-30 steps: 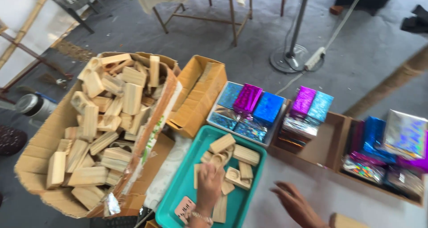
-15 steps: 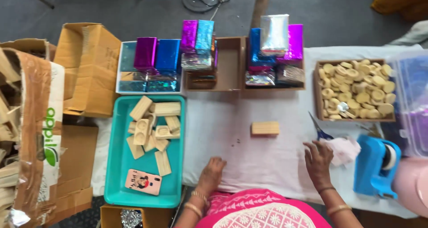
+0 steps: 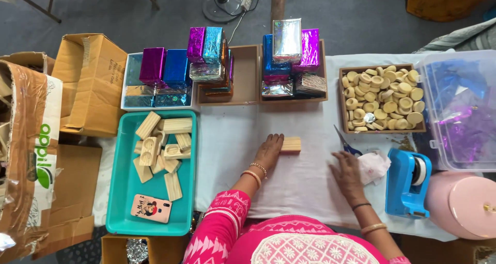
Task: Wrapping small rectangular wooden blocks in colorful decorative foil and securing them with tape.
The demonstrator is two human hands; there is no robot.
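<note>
Left hand (image 3: 268, 150) lies palm down on the white-covered surface (image 3: 299, 186), fingers (image 3: 274, 139) stretched flat and open, their tips touching the left end of a small wooden block (image 3: 291, 144). Block lies flat near the middle of the surface, not gripped, just touched from the side. Right hand (image 3: 347, 173) also flat on the cloth, fingers spread and open, holding nothing; it sits just beside blue-handled scissors (image 3: 345, 144) and a crumpled white-pink scrap (image 3: 374, 166) (touching or not, cannot tell). Pink sleeves, bangles on both wrists.

Left of the surface: teal tray (image 3: 124, 202) holding a loose pile of wooden blocks (image 3: 160, 148) in its upper half and a phone in a pink patterned case (image 3: 150, 208) near its lower edge. Further left, open cardboard boxes (image 3: 90, 83).

Along the far edge: a white tray (image 3: 129, 101) and two wooden trays (image 3: 248, 73) stacked with foil-wrapped boxes (image 3: 206, 52) in purple, blue and silver. To the right, a wooden tray of round wooden pieces (image 3: 382, 96), then a clear plastic bin (image 3: 460, 109) with blue and purple foil sheets inside. Blue tape dispenser (image 3: 408, 184) stands near the right hand, with a pink round lid (image 3: 462, 204) just beside it at the surface's right edge.
</note>
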